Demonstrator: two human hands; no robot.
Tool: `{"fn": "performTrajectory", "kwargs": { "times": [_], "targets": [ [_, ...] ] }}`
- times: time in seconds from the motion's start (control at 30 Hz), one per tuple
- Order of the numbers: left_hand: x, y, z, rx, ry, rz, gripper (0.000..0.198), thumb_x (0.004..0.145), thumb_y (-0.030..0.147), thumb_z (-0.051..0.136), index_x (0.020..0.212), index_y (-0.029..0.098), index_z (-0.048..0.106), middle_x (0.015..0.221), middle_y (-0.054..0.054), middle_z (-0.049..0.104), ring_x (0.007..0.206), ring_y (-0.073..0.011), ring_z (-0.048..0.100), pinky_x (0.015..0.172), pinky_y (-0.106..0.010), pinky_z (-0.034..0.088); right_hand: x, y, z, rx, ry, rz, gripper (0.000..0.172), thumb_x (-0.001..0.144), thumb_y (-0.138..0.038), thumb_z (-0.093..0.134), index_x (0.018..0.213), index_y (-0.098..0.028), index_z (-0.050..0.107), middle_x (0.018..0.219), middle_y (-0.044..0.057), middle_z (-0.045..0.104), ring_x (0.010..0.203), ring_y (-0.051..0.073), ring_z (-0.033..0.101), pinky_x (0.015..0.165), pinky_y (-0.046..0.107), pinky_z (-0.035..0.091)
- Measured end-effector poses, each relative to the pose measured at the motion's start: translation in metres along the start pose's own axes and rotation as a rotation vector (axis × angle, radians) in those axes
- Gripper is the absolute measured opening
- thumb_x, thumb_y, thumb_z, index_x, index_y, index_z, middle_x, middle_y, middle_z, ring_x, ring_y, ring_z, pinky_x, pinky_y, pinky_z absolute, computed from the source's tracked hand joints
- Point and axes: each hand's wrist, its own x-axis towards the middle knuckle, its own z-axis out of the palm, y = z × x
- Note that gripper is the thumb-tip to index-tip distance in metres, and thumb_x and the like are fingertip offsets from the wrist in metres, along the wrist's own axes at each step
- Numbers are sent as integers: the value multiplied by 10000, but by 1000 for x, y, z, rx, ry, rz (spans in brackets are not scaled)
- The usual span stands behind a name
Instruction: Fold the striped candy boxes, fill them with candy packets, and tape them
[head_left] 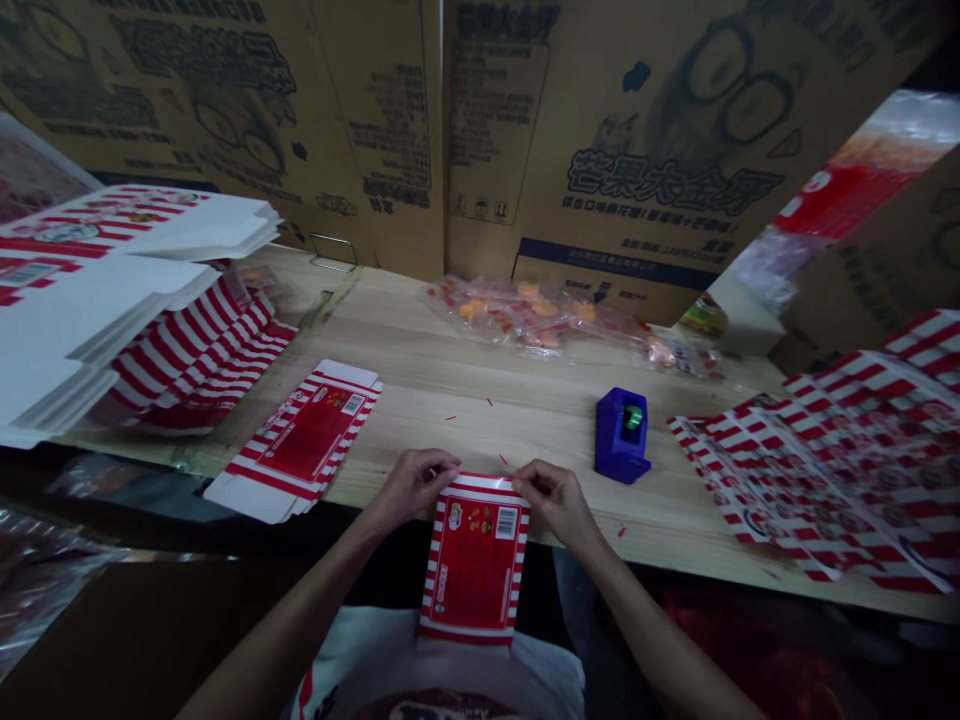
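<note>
A red box with red-and-white striped borders [475, 565] extends past the table's front edge against my body, its printed back facing up. My left hand [421, 482] pinches its upper left corner, and my right hand [551, 498] pinches the upper right corner. Both hands are closed on the box. To the right of my right hand stands a blue tape dispenser [619, 440] with a green core. Left of my left hand lies a small stack of flat red-and-white cartons [307, 430].
White and striped carton stacks [67, 330] fill the left side. Striped boxes [840, 460] are piled at the right. Clear bags of orange and pink pieces [540, 312] lie before large cardboard boxes [600, 130]. Red scraps dot the wooden table [420, 350].
</note>
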Motion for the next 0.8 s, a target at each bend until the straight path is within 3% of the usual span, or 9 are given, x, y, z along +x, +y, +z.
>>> {"fn": "performTrajectory", "kwargs": {
  "times": [0.17, 0.27, 0.43, 0.6, 0.73, 0.8],
  "targets": [
    [-18, -7, 6, 93, 39, 88, 183, 744, 260, 716, 919, 216, 749, 952, -90, 742, 828, -215, 677, 750, -287, 509, -23, 9, 7, -79, 48, -253, 62, 796, -250, 693, 846, -215, 698, 972, 78, 706, 909, 216, 660, 808, 334, 521],
    [-25, -11, 11, 124, 101, 99, 188, 749, 241, 712, 932, 234, 755, 1011, -100, 739, 919, -242, 683, 855, -331, 508, -31, 13, 13, -42, 114, -221, 44, 816, -252, 672, 841, -219, 686, 974, 82, 699, 915, 212, 661, 798, 331, 530],
    [-27, -11, 13, 79, 124, 69, 175, 720, 219, 730, 889, 254, 761, 1017, -96, 736, 942, -255, 678, 902, -367, 498, -31, 14, 16, 73, 145, -96, 104, 809, -311, 676, 852, -216, 682, 980, 81, 700, 908, 211, 660, 793, 326, 537],
    [-29, -7, 21, -95, 186, -15, 114, 693, 283, 753, 787, 219, 737, 922, -90, 735, 893, -249, 669, 862, -361, 512, -34, 13, 20, 90, 186, -100, 101, 809, -319, 677, 801, -220, 694, 964, 81, 700, 921, 210, 656, 826, 340, 531],
    [-34, -10, 31, -370, 173, -205, 322, 733, 386, 726, 988, 192, 690, 1022, -83, 704, 902, -235, 664, 787, -327, 540, -41, 12, 16, 40, 128, -124, 219, 827, -329, 652, 1029, -251, 689, 1140, 87, 660, 1042, 216, 625, 835, 342, 535],
    [-33, -12, 31, -447, 198, -273, 382, 727, 407, 734, 1035, 192, 661, 1046, -73, 694, 876, -225, 670, 739, -303, 550, -40, 11, -2, -62, 229, -179, 320, 819, -317, 655, 1134, -259, 654, 1228, 91, 612, 1089, 218, 595, 837, 336, 528]
  ]
}}
